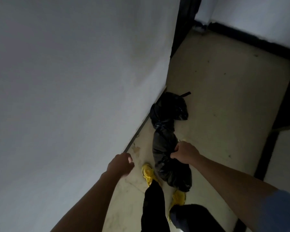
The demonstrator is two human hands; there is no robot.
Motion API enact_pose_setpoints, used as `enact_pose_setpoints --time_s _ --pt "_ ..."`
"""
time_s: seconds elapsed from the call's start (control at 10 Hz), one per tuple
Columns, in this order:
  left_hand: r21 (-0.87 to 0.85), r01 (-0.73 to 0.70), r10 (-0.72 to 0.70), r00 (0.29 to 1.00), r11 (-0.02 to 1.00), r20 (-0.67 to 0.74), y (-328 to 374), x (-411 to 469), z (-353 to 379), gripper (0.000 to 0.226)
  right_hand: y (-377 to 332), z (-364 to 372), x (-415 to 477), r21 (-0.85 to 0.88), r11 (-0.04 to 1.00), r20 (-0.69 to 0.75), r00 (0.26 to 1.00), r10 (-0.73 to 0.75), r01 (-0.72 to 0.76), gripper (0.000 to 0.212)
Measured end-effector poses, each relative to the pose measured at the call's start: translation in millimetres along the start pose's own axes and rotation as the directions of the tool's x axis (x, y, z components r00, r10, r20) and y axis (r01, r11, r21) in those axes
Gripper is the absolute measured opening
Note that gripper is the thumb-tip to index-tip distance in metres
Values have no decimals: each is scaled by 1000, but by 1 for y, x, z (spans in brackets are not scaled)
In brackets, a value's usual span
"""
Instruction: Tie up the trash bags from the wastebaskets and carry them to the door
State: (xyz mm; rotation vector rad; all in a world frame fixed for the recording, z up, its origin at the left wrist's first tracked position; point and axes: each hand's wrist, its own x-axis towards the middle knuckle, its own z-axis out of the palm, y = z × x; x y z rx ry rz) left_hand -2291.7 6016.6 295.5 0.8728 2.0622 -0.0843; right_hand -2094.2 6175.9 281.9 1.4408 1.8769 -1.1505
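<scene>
Along the foot of the wall (74, 81), on the floor (224, 97): far trash bag (171, 106) lies tied, its tail poking up toward the corridor's far end. Near trash bag (167, 168) is just ahead of the yellow shoes (147, 173), and it's too dim to tell where one bag ends and the other starts, or whether the near one is off the floor. Right hand (184, 152) is fisted on a bunch of its film. Left hand (121, 164) is loosely curled, holding nothing, close to the wall. Handling guess: thin, slick black film, soft and slumping, and it looks lightly filled. Take it at the gathered neck or knot, not the belly, since the film could stretch or tear. Floor is pale, hard and spotted, with scraps by the dark skirting (137, 131). Passage is narrow, with a dark frame (182, 30) at the end; can't tell if that's the door
</scene>
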Motion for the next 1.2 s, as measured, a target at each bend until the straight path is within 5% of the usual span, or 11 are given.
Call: enact_pose_setpoints --time_s 0.1,0.2,0.7,1.0,1.2 --pt "4 -24 24 999 1000 33 4 74 7 22 -11 12 69 52 998 16 999 34 -35 44" --pt "-7 -31 32 998 999 51 2 141 25 23 -17 32 137 73 997 38 999 35 -37 29" --pt "-24 162 -161 985 986 60 -65 378 190 22 19 170 468 97 995 27 999 -19 17 28" --pt "-1 148 -147 987 989 62 -34 389 183 21 50 153 473 48 998 61 997 -47 44 52" --pt "-19 71 -71 997 997 -20 30 327 103 24 72 58 389 -81 995 -4 998 -64 64 26"
